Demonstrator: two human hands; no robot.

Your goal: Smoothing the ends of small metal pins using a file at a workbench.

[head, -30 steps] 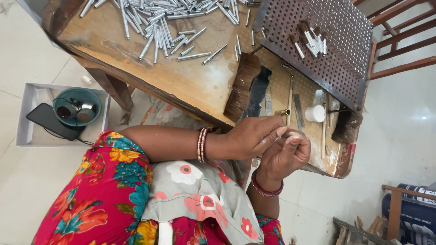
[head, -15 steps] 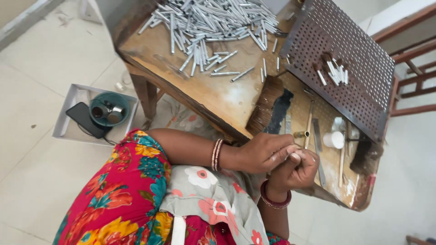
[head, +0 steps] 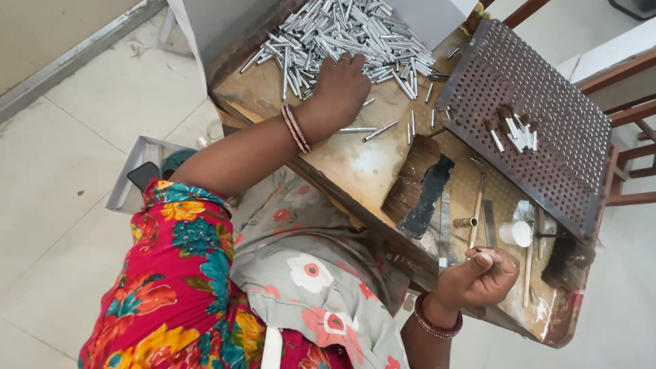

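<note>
My left hand reaches far across the wooden table and lies on a big pile of short silver metal tubes, its fingers curled down among them. Whether it grips any is hidden. My right hand is a closed fist with the thumb up at the table's near right edge, and a small metal tip shows by the thumb. A brown perforated board leans at the right, with a few tubes stuck in its holes.
Between the hands lie a black strip, a brass piece, thin rods and a small white cup. A grey tray with a dark phone sits on the tiled floor at the left. Red wooden chair rails stand at the right.
My hands were joined over a small piece at the table's near edge. My left hand has since swung out to the tube pile, while the right stayed back as a fist.
</note>
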